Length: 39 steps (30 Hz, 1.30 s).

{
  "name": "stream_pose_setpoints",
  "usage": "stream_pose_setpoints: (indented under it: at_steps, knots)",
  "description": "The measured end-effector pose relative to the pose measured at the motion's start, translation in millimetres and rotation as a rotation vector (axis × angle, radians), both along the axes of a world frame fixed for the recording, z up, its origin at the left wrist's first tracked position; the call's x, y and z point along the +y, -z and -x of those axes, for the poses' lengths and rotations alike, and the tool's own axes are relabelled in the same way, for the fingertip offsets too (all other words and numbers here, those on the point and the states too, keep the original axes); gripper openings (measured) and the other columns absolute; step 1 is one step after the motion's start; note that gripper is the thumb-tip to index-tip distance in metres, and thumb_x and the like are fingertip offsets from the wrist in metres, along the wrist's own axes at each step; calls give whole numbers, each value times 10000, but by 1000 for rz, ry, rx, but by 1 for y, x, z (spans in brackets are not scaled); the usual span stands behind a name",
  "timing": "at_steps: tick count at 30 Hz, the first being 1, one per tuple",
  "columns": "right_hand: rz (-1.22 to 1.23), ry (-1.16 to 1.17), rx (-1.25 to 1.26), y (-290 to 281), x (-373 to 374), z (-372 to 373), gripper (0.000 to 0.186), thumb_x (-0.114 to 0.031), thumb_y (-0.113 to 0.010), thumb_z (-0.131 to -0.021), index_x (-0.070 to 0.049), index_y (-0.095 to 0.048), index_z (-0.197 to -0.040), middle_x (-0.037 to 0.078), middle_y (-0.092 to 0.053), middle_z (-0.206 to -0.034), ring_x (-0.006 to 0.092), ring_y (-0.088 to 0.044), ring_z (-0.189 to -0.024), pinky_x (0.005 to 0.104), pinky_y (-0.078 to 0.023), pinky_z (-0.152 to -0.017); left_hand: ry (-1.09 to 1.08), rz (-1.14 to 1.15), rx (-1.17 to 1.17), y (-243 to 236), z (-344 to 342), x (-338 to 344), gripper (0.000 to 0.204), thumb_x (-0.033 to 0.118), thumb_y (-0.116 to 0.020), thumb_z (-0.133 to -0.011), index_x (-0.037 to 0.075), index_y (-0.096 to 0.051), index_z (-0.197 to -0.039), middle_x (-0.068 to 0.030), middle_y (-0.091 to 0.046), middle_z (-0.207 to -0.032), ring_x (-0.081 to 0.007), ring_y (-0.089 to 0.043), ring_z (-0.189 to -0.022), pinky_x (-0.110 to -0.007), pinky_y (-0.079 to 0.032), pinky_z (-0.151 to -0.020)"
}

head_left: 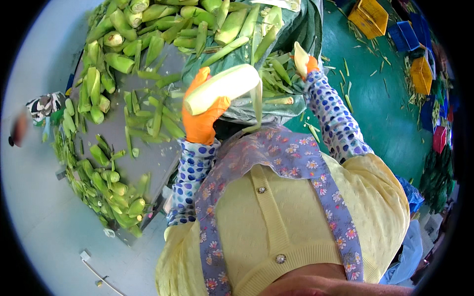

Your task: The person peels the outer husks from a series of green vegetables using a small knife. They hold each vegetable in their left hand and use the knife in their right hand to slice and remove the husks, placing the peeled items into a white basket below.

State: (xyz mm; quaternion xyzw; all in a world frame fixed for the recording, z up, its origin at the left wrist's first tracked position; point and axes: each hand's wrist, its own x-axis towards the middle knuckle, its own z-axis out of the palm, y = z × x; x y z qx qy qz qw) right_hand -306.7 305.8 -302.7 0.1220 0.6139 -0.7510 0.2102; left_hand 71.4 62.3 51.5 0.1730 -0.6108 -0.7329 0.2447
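Observation:
My left hand, in an orange glove, is closed round a thick, pale, peeled water bamboo shoot. The shoot is tilted, its right end higher, and a long strip of green husk hangs from that end. Out to the right, my right hand, also gloved in orange, is closed on a cream-coloured, pointed piece whose kind I cannot make out. Beneath both hands a green plastic sheet holds loose green husks.
Unpeeled green shoots are heaped at the far left. Cut pieces lie over the grey table, with more along its left edge. Yellow and blue crates stand on the green floor at the right. Another person is at the left.

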Motion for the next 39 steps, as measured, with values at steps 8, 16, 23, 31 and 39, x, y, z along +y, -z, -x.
stream_pose_setpoints:
  at_steps: [8, 16, 23, 31, 39]
  knots:
    - [141, -684, 1, -242, -74, -149, 389, -416, -699, -944, -101, -704, -1171, 21, -706, -940, 77, -533, -632, 251, -450, -547, -123, -386, 74, 20, 1, 0, 626, -4, -630, -926, -75, -407, -1506, -155, -625, -1299, -243, -611, -1184, -358, -490, -1026]
    - [72, -1384, -272, -333, -74, -206, 350, -168, -750, -878, 11, -706, -1176, 71, -710, -954, 126, -644, -772, 262, -510, -665, -221, -683, 14, 18, -45, -25, 542, 246, -660, -927, -49, -557, -1370, -191, -641, -1287, -315, -636, -1154, -427, -531, -993]
    - [-124, -1772, -313, -359, -115, -220, 379, -111, -783, -804, -2, -719, -1161, 68, -721, -982, 126, -651, -705, 260, -515, -583, -504, -667, -30, 25, -117, 6, 360, 318, -684, -920, 21, -659, -1122, -106, -718, -1018, -209, -678, -878, -316, -531, -697]
    - [-222, -1844, -297, -386, -125, -243, 326, -173, -785, -845, 2, -734, -1116, 54, -721, -922, 110, -642, -700, 242, -501, -613, -663, -414, -64, 35, -163, 36, 477, 266, -744, -883, -49, -653, -1230, -143, -713, -1092, -240, -682, -925, -348, -552, -782]
    - [-207, -1568, 24, -403, -138, -212, 505, -234, -835, -789, 21, -689, -1200, 70, -707, -864, 137, -652, -705, 272, -519, -621, 289, -479, -171, -16, -146, 9, 827, 225, -786, -831, -52, -418, -1518, -127, -567, -1432, -226, -590, -1235, -375, -481, -1033]
